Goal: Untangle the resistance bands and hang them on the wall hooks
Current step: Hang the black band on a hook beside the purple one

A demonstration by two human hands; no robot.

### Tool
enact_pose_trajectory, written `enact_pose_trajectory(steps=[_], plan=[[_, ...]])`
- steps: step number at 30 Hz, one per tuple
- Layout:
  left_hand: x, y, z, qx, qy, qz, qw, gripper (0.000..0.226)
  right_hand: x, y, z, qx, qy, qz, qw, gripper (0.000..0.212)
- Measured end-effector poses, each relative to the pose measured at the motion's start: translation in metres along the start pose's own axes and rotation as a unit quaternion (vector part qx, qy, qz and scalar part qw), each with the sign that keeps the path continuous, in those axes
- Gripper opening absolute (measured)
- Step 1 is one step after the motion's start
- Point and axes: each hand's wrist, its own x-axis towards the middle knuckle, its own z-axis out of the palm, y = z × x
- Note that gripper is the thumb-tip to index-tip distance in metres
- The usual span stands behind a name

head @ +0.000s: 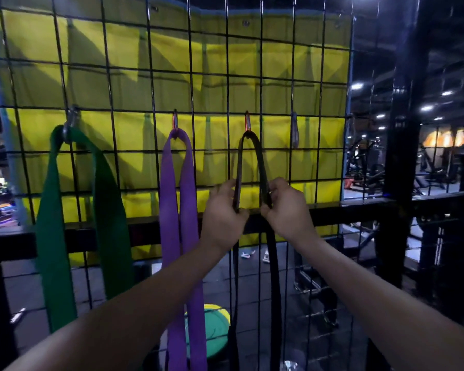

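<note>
A black resistance band [258, 156] hangs looped over a red carabiner hook [247, 121] on the black wire grid wall [150, 108]. My left hand [223, 215] grips the band's left strand and my right hand [287, 207] grips its right strand, both about a hand's length below the hook. The band's two strands run down past my wrists. To the left, a purple band [172, 199] hangs from another red carabiner [175, 120]. Further left, a wide green band [110, 204] hangs from a silver hook [69, 121].
An unused grey carabiner [294, 132] hangs on the grid right of the black band. Yellow fabric [172, 57] covers the back of the grid. A green and yellow round object [214, 333] lies on the floor below. Gym machines [367, 167] stand behind at right.
</note>
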Motion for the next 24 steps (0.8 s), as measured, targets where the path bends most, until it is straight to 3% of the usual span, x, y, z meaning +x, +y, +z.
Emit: enact_pose_trajectory(steps=[6,11,19,24], plan=[[-0.044,-0.006,0.005,-0.043,0.021,0.022,0.999,0.066,-0.048,0.011,0.014,-0.006,-0.005,0.038,0.999,0.022],[-0.099,-0.038,0.022,-0.072,0.001,-0.066,0.995,0.060,-0.099,0.032,0.040,-0.046,-0.040,0.121,0.991,0.010],[-0.173,-0.095,0.045,-0.015,-0.102,-0.169,0.980,0.031,-0.191,0.079,0.091,-0.007,-0.137,0.230,0.963,0.016],[-0.197,-0.111,0.057,0.026,-0.117,-0.158,0.980,0.019,-0.213,0.084,0.099,-0.088,-0.078,0.269,0.956,0.014]])
